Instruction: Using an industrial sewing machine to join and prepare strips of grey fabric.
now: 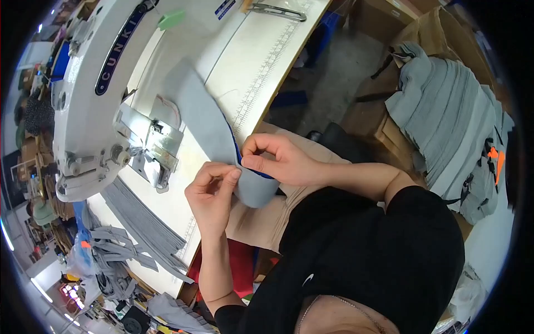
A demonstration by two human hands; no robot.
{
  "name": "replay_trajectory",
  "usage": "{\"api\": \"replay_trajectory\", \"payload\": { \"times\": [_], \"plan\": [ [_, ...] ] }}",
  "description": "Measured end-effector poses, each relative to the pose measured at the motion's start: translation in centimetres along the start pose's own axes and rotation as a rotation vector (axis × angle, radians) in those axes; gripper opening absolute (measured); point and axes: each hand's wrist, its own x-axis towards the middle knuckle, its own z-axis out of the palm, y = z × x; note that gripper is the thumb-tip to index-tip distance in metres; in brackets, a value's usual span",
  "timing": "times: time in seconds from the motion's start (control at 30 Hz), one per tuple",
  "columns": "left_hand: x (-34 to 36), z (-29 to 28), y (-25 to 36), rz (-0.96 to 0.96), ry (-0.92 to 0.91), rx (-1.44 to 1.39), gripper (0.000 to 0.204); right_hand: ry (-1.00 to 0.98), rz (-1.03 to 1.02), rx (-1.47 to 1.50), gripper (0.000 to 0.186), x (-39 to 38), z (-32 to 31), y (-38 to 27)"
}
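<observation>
Grey fabric strip (207,119) pinched between left hand (211,192) and right hand (275,161), blue edge seemingly underneath.

We see an evenly, brightly lit scene, with soft light from above that leaves only faint shadows on the pale table (267,50). The white sewing machine (89,83) is nearly washed out. Straight edges bow toward the black fisheye rim, where detail blurs.

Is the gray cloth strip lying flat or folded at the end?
Folded: the gray cloth strip curls over near both hands, left hand and right hand, showing a blue edge.
</observation>
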Motion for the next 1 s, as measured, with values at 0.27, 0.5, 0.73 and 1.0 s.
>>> {"api": "replay_trajectory", "payload": {
  "times": [0.27,0.5,0.73,1.0],
  "plan": [
    [0.1,1.3,1.1,0.028,-0.117,0.169,0.006,-0.069,-0.036,-0.051,0.009,-0.4,-0.1,1.0],
    [1.6,-1.3,-0.3,0.090,0.258,0.205,0.012,0.063,-0.131,-0.394,0.012,-2.8,-6.0,5.0],
    [4.1,0.7,-1.6,0.092,0.552,0.082,0.015,0.740,0.324,-0.861,0.031,-4.7,-25.9,19.4],
    [4.1,2.0,-1.8,0.137,0.567,0.497,0.018,0.735,0.348,-0.583,0.039,15.8,-26.2,20.4]
  ]
}}
